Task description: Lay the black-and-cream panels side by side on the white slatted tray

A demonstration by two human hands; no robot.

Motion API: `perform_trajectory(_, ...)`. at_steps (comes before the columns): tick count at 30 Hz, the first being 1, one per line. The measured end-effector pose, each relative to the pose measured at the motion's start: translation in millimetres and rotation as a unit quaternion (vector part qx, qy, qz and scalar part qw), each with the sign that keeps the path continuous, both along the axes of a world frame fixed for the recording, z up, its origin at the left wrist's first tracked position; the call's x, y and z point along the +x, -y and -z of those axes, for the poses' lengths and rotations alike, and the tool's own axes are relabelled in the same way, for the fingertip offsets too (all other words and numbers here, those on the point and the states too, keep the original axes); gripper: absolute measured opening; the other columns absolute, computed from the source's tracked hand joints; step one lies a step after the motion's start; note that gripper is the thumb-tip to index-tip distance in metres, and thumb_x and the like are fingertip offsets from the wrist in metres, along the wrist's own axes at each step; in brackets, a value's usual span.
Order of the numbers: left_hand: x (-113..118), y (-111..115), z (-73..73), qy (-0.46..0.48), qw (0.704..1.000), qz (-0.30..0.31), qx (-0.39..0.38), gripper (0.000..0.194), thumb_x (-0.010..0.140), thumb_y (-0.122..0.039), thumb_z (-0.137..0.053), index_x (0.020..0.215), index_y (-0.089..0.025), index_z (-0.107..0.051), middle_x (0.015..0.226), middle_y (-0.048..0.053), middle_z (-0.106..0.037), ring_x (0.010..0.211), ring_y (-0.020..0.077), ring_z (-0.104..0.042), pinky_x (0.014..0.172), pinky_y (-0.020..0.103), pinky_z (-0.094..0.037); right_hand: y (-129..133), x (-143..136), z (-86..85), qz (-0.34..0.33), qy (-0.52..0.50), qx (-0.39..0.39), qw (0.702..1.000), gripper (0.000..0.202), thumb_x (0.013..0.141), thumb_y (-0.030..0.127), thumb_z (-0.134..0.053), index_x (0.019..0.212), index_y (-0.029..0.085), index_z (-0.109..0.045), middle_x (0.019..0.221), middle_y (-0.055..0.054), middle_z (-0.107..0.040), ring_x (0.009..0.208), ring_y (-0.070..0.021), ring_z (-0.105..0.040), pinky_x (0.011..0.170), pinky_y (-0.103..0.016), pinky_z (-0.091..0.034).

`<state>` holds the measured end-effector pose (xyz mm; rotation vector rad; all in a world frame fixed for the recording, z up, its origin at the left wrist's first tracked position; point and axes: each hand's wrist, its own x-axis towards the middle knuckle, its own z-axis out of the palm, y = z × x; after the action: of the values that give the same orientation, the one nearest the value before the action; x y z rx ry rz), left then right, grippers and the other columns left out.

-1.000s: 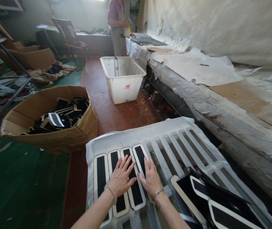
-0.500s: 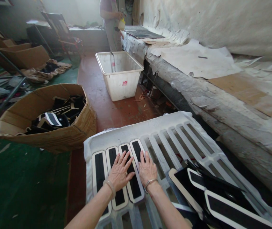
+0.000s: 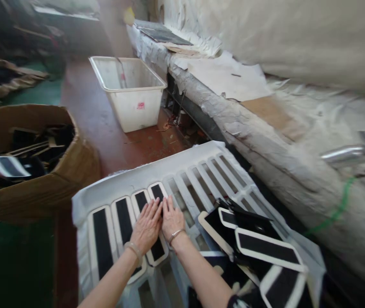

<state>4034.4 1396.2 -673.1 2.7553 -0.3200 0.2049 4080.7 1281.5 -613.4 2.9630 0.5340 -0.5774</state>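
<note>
Several long, round-cornered black pieces with cream borders lie side by side on a pale slatted rack. The leftmost black-and-cream piece (image 3: 101,233) is uncovered, and the one beside it (image 3: 122,218) is partly behind my left forearm. My left hand (image 3: 147,226) lies flat across the pieces on the right of the row, fingers stretched out and close together. Against it, my right hand (image 3: 172,220) rests on the rightmost piece (image 3: 157,190), fingers extended and fingertips near the left hand's. The hands hide much of the pieces beneath them.
A loose pile of similar pieces (image 3: 267,248) covers the right of the slatted rack (image 3: 105,192). Left stands a cardboard box (image 3: 83,171) of black pieces; ahead, a white tub (image 3: 137,109). A paper-covered ledge (image 3: 221,111) runs along the right, with a metal tool and green hose (image 3: 338,209).
The view has swung right, bringing the metal tool and green hose into sight. My left hand has slid right across the row to meet my right hand, its fingers drawn closer together.
</note>
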Motion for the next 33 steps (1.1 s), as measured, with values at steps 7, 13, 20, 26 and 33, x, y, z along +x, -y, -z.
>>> perform_trajectory(7,0,2,9.5,0.01,0.999,0.003,0.031,0.053,0.093,-0.027,-0.038,0.145,-0.018,-0.035,0.153,0.011,-0.029,0.142,0.0283,-0.024,0.114,0.048,-0.028,10,7,-2.9,-0.016,-0.02,0.01,1.0,0.064,0.085,0.014,-0.042,0.147,0.008,-0.025,0.154,-0.018,-0.019,0.101,-0.0264,-0.06,0.079,-0.04,-0.051)
perform_trajectory(13,-2,5,2.3,-0.028,0.994,-0.017,0.103,0.053,0.095,-0.031,-0.037,0.146,-0.022,-0.031,0.156,0.007,-0.022,0.144,0.0239,-0.015,0.116,0.044,-0.023,51,-6,-5.8,-0.043,-0.023,0.099,0.994,0.06,0.086,0.016,-0.046,0.145,0.018,-0.032,0.154,-0.009,-0.027,0.121,-0.0316,-0.045,0.094,-0.049,-0.041)
perform_trajectory(20,-4,20,3.4,0.012,0.999,-0.028,0.033,0.057,0.092,-0.039,-0.037,0.14,-0.009,-0.042,0.151,0.018,-0.029,0.143,0.0334,-0.018,0.114,0.056,-0.02,65,-41,-15.4,-0.044,-0.039,0.097,0.994,0.06,0.089,0.032,-0.053,0.143,0.016,-0.035,0.152,-0.004,-0.032,0.139,-0.0318,-0.023,0.11,-0.054,-0.025)
perform_trajectory(26,-3,32,5.3,0.049,0.998,-0.038,0.019,0.067,0.091,-0.044,-0.021,0.136,-0.001,-0.045,0.151,0.021,-0.028,0.144,0.0329,-0.007,0.113,0.057,-0.016,133,-45,-101.4,0.008,0.034,0.214,0.976,0.052,0.089,0.037,-0.053,0.138,0.024,-0.042,0.142,-0.003,-0.048,0.13,-0.0197,-0.04,0.114,-0.041,-0.023)
perform_trajectory(33,-2,31,6.8,0.046,0.997,-0.038,0.043,0.071,0.09,-0.048,-0.018,0.135,-0.002,-0.047,0.151,0.02,-0.029,0.145,0.0317,-0.007,0.113,0.056,-0.017,322,-28,-142.8,0.125,0.0,0.013,0.992,0.075,0.068,0.019,-0.071,0.137,0.012,-0.045,0.138,-0.016,-0.05,0.125,-0.028,-0.046,0.103,-0.043,-0.037)
